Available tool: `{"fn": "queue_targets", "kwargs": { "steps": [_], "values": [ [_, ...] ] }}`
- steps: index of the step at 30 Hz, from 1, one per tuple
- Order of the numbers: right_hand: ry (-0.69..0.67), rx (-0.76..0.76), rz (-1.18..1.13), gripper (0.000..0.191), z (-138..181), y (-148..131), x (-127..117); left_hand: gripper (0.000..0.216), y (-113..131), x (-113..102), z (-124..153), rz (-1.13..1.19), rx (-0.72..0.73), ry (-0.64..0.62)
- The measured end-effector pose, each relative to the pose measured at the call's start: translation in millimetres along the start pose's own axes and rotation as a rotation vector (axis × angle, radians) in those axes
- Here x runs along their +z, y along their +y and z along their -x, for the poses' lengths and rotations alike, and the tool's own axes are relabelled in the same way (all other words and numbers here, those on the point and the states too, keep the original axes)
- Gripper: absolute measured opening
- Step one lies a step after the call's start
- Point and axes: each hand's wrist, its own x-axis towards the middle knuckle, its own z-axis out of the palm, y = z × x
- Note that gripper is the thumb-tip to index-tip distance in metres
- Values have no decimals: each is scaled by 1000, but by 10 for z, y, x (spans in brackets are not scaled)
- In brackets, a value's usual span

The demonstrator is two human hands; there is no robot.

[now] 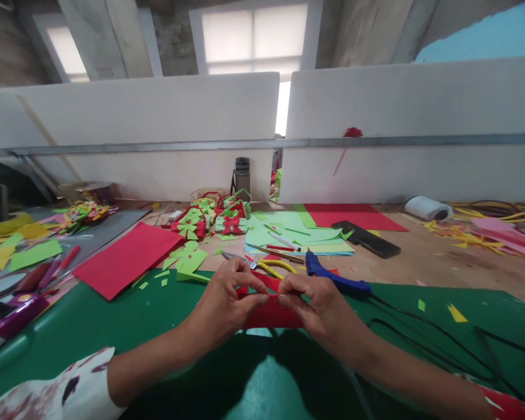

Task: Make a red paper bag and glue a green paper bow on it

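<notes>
Both hands pinch our rolled red paper (269, 315), its long axis running nine to three. Left hand (223, 303) clamps the nine o'clock end, right hand (319, 306) the three o'clock end.

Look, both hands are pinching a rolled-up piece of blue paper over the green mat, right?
Not quite. The head view shows the left hand and right hand pinching a rolled-up piece of red paper, not blue, over the green mat.
</notes>
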Motion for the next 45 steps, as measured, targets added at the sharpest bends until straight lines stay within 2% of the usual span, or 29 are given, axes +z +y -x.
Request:
{"fn": "queue_targets", "kwargs": {
  "steps": [6, 17, 28, 30, 32, 34, 35, 37, 39, 41, 45],
  "values": [
    [6, -27, -12, 21, 22, -25, -4, 10, 63, 3, 63, -2, 139, 1],
    [35, -49, 23, 19, 27, -99, -100, 14, -69, -241, 157, -1, 287, -42],
    [-18, 36, 5, 23, -19, -40, -138, 12, -196, -367, 127, -17, 288, -118],
    [5, 37, 47, 22, -18, -17, -115, 12, -182, -376, 110, -44, 287, -76],
    [51, 8, 115, 21, -13, 13, -90, 8, -119, -366, 115, -68, 245, 54],
    [106, -72, 193, 21, -6, 46, -67, 8, -13, -320, 147, -50, 170, 184],
    [128, -123, 232, 21, -3, 61, -57, 13, 46, -279, 167, -16, 133, 192],
    [158, -218, 292, 20, 6, 85, -33, 24, 149, -170, 193, 74, 122, 113],
    [174, -287, 320, 20, 17, 97, -2, 30, 206, -49, 179, 143, 70, -47],
    [171, -333, 317, 20, 31, 96, 31, 27, 211, 46, 126, 166, 17, -146],
    [170, -357, 226, 12, 60, 60, 53, 22, 159, 89, 35, 124, -59, -134]
  ]
}}
